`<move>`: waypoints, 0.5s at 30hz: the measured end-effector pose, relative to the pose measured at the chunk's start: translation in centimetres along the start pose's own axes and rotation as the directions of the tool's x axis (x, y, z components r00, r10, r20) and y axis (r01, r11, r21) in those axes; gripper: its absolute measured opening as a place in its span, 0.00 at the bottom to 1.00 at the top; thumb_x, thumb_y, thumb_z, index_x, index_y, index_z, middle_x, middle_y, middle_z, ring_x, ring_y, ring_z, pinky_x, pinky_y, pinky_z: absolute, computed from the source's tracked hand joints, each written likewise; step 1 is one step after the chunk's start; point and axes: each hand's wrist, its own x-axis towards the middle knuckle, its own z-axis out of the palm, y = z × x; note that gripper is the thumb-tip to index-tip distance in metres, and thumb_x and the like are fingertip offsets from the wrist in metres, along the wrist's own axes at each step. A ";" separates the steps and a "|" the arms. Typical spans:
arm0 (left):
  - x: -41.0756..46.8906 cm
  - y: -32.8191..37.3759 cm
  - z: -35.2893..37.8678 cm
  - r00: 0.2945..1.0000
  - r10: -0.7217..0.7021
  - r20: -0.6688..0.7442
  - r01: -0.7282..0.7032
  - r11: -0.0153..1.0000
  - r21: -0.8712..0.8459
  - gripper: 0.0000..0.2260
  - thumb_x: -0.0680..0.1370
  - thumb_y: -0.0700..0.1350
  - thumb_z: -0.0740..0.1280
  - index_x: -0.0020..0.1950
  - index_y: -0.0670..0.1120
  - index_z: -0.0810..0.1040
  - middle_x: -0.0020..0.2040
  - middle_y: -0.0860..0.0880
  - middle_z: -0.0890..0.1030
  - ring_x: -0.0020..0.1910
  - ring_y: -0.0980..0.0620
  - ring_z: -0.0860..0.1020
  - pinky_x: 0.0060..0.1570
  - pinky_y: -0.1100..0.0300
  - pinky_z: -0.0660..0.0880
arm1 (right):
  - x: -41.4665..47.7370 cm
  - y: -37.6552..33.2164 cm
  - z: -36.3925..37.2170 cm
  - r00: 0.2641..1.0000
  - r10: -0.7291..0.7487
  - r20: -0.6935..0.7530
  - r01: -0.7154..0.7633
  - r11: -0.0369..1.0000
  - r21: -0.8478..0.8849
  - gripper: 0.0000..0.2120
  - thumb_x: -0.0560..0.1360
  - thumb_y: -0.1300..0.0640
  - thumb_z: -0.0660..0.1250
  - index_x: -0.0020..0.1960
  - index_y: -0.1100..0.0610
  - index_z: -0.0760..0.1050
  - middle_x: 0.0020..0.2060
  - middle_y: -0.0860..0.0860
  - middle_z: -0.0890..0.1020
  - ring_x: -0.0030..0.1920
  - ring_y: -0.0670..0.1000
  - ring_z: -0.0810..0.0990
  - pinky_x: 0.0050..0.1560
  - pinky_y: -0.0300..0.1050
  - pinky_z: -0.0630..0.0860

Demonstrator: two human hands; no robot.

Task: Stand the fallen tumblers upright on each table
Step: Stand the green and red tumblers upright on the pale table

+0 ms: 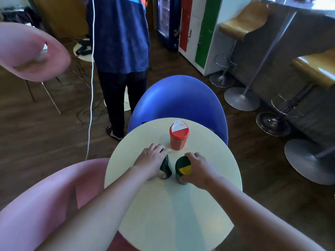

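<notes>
Three tumblers are on a small round cream table (163, 211). An orange-red tumbler (178, 137) with a red and white lid stands upright at the far side. Nearer me, my left hand (151, 161) grips a dark green tumbler (166, 168) from above; its lid is hidden under my fingers. My right hand (198, 169) holds a second dark green tumbler (183, 167) with a green and yellow lid, which looks close to upright, slightly tilted. The two green tumblers are a small gap apart.
A blue chair (178, 100) stands behind the table, a pink chair (41, 201) at my left and another pink chair (27, 51) further left. A person (119, 57) stands beyond the table beside a hanging white cord (91, 87). Bar stools (235, 28) and a high table's pole (264, 57) are on the right.
</notes>
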 end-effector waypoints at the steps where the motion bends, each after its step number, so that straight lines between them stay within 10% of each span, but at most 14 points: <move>1: 0.0 -0.1 0.0 1.000 0.004 -0.005 -0.004 1.000 -0.012 0.43 0.66 0.59 0.76 0.77 0.54 0.62 0.71 0.51 0.70 0.69 0.46 0.67 0.65 0.53 0.68 | 0.1 0.3 -0.3 1.000 -0.008 0.005 0.008 1.000 0.007 0.41 0.65 0.42 0.75 0.75 0.47 0.65 0.62 0.50 0.74 0.58 0.58 0.78 0.54 0.50 0.79; 15: 0.9 1.6 -0.4 0.997 0.036 0.063 -0.028 0.993 -0.115 0.47 0.69 0.65 0.71 0.82 0.54 0.53 0.79 0.52 0.62 0.77 0.50 0.60 0.73 0.51 0.61 | -0.3 1.3 -1.3 0.991 -0.112 0.078 0.117 0.991 -0.069 0.46 0.67 0.44 0.74 0.80 0.47 0.57 0.76 0.47 0.67 0.68 0.60 0.72 0.63 0.51 0.75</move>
